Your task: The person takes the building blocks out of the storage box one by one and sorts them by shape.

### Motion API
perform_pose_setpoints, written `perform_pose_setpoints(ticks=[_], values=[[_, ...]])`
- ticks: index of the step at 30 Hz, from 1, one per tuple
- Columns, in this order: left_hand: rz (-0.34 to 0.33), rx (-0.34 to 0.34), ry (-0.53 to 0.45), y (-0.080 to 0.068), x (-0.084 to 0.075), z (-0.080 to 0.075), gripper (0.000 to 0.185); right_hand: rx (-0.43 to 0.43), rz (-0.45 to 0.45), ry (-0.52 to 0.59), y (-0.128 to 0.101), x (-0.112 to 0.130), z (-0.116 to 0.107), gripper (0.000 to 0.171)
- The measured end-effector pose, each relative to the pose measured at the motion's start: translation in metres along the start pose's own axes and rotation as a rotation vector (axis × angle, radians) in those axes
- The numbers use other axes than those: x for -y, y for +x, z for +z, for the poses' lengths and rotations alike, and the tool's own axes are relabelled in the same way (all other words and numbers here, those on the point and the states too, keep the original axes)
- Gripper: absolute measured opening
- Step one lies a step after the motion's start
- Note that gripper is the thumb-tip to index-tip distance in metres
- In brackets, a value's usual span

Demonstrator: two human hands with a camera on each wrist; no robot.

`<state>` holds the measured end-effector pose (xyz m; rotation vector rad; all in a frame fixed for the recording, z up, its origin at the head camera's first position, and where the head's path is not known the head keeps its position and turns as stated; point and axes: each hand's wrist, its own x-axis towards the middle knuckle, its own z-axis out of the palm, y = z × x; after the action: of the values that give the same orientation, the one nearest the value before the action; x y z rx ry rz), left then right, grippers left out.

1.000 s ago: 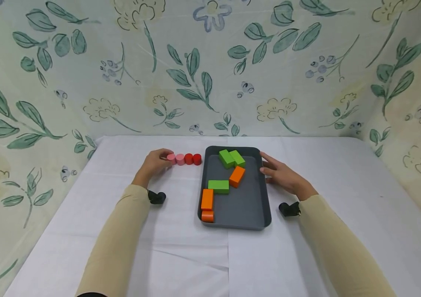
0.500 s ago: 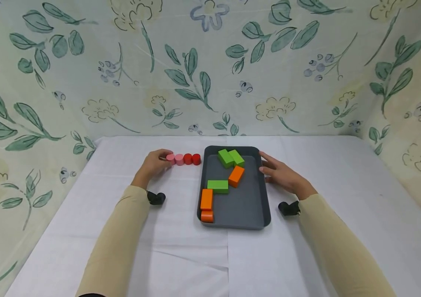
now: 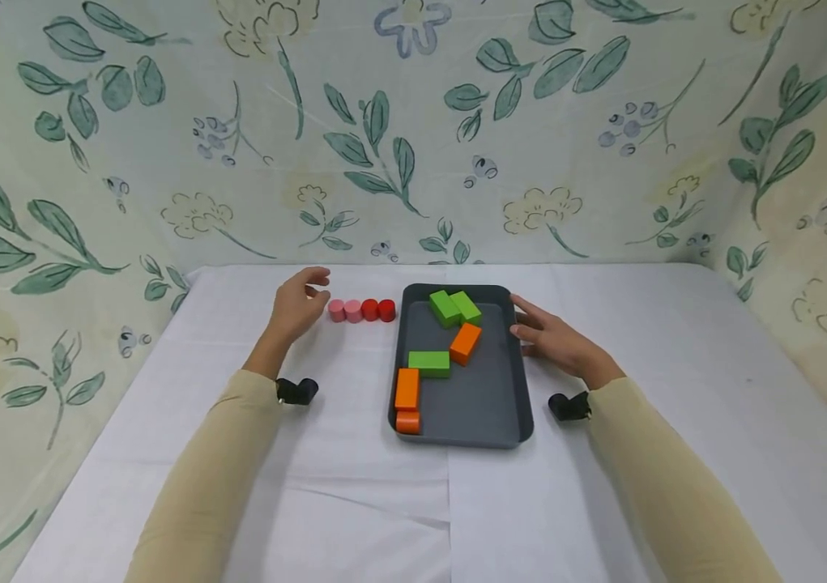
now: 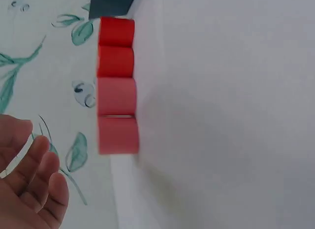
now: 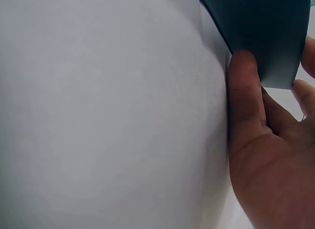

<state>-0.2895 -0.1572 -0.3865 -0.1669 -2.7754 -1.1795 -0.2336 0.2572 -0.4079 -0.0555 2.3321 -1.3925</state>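
Note:
Four short cylinders stand in a touching row on the white cloth: two pink cylinders, then two red cylinders. My left hand hovers just left of the row, fingers relaxed and holding nothing. To the right lies a dark grey tray with three green blocks, two orange blocks and an orange cylinder. My right hand rests against the tray's right rim, thumb along its side, fingers straight.
A white cloth covers the table, with floral fabric walls at the back and both sides. Black wrist cameras sit at both cuffs. The tray's near right part holds no blocks.
My left hand has let go of the leftmost pink cylinder and lifted away to the left. The cylinders, tray and right hand have stayed put.

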Motion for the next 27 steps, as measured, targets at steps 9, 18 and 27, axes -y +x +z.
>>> perform_pose_setpoints(ticks=[9, 18, 27], values=[[0.232, 0.245, 0.174, -0.02, -0.053, 0.006, 0.03, -0.001, 0.007, 0.009, -0.001, 0.001, 0.001, 0.073], [0.408, 0.467, 0.324, -0.031, -0.089, 0.013, 0.029, -0.014, 0.004, 0.002, 0.0, 0.001, 0.0, 0.072], [0.476, 0.531, 0.39, -0.025, -0.115, 0.022, 0.029, -0.007, 0.002, 0.002, -0.002, 0.001, 0.0, 0.073]])
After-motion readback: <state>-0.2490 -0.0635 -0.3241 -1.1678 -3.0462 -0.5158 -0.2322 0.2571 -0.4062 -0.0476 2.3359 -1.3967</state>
